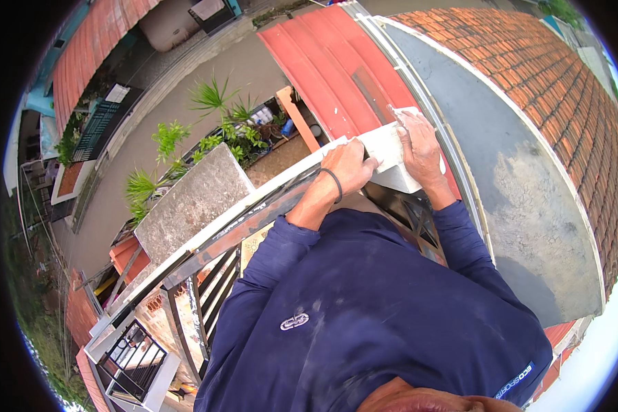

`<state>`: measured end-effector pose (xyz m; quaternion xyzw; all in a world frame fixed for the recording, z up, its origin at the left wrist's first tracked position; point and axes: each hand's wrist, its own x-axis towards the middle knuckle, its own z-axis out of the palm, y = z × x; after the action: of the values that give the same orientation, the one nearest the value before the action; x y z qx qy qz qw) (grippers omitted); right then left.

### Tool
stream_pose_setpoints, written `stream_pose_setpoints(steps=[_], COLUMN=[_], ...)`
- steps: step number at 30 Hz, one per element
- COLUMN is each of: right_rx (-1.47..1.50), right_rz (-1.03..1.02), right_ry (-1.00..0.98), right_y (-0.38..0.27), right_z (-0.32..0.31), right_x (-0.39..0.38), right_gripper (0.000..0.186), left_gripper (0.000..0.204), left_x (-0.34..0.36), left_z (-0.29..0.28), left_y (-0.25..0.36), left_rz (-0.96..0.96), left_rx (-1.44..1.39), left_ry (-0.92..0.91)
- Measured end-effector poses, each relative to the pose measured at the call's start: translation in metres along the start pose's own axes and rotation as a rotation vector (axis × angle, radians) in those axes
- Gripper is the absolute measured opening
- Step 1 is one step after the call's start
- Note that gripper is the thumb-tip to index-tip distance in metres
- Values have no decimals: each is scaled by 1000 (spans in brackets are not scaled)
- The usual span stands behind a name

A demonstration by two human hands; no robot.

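Two bare hands meet at a white block [386, 146] that sits at the end of a long white ledge [288, 176], right in front of the person's chest. The left hand [348, 167], with a dark band [338, 184] at the wrist, is curled at the block's left side, knuckles up; whether anything is inside its fist I cannot tell. The right hand [420, 147] lies over the block's right end with its fingers bent and fingertips pointing away from the body; its palm is hidden, so I cannot tell whether it grips the block or something small. Below and beyond the ledge, a planted bed holds leafy green plants [237, 129], packed close together, and bare brown soil [271, 165]. Near the plants stands a small blue container [287, 128], its contents too small to make out. Beside an orange beam [297, 118] is a round dark bucket [316, 130], its inside unclear. A rough grey slab [196, 200] lies left of the ledge, and a red metal roof [323, 65] spreads beyond the hands.
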<state>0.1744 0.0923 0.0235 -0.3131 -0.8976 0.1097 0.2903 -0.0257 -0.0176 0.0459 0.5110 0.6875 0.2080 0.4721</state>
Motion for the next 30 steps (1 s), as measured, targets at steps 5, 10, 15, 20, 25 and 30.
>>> stream_pose_setpoints(steps=[5,10,15,20,25,30], right_rx=[-1,-32,-38,-53,-62,-59], right_rz=[25,19,7,26,16,-3], right_ry=[-9,-4,8,-14,-4,3], right_y=[1,-3,-6,-3,-2,-1], right_z=[0,-3,-6,-5,-2,0], right_x=[-4,-2,-2,-6,-7,-7], right_gripper=[28,29,31,33,32,31], left_gripper=[50,50,51,50,46,40], left_x=[0,9,21,27,30,38], left_z=[7,10,12,18,18,8], left_y=[1,-6,-17,-32,-36,-31], left_rz=[-7,2,6,109,102,-24], left_rx=[23,16,-48,-202,-318,-390], left_ry=[49,85,-3,29,21,-34])
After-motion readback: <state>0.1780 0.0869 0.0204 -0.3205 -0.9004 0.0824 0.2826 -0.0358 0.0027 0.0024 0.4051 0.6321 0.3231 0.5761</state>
